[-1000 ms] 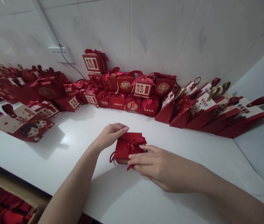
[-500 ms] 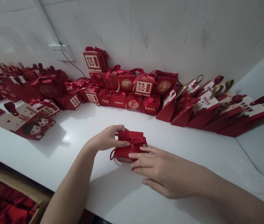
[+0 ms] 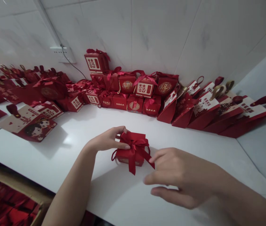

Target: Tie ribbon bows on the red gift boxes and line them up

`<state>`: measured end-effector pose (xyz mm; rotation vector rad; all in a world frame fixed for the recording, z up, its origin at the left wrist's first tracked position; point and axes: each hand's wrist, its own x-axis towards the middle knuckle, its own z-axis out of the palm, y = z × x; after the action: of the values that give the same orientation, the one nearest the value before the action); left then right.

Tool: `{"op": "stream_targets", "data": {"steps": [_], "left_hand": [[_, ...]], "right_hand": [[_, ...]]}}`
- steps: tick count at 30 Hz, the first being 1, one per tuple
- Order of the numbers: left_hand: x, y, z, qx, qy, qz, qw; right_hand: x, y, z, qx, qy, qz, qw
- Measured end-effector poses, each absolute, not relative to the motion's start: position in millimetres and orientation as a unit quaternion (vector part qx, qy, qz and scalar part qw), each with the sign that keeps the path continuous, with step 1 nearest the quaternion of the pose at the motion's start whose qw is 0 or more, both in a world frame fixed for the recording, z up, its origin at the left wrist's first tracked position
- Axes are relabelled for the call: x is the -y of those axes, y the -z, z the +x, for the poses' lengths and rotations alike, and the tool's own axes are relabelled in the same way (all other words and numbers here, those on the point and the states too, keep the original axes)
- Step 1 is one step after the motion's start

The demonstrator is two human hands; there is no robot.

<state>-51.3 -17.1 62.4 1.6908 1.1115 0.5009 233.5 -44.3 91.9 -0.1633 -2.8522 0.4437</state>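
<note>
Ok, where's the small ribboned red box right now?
Head view, centre: the small red box sits on the white counter, gripped on its left side by the left hand, right hand close at its right, stacked red boxes behind.

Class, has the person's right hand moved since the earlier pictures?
Yes: the right hand has drawn back from the red gift box, toward the camera.

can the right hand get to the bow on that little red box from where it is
Probably yes. The right hand hovers just right of the small red box; the bow on top is uncovered, and the left hand grips only its left side.
</note>
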Motion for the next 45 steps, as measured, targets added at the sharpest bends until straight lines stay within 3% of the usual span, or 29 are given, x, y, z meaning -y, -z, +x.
{"op": "stream_targets", "data": {"steps": [3,6,15,24,32,38,45], "left_hand": [[17,-61,-50,-0.449,-0.207,0.697,0.519],[17,-60,-45,-0.441,-0.212,0.698,0.522],[19,-62,-32,-0.429,-0.214,0.714,0.511],[21,-57,-22,-0.489,-0.278,0.702,0.437],[17,-49,-20,-0.534,-0.363,0.657,0.390],[14,-45,-22,-0.565,-0.357,0.641,0.376],[16,-48,-17,-0.584,-0.347,0.646,0.349]], "right_hand": [[37,-99,243,0.964,-0.174,-0.083,0.186],[28,-98,246,0.964,-0.095,-0.145,0.202],[23,-88,238,0.963,-0.023,-0.268,0.028],[24,-76,240,0.940,0.128,-0.314,0.027],[22,-80,234,0.935,0.071,-0.347,-0.027],[19,-84,231,0.908,0.063,-0.400,-0.103],[21,-84,232,0.905,0.001,-0.414,-0.100]]}}
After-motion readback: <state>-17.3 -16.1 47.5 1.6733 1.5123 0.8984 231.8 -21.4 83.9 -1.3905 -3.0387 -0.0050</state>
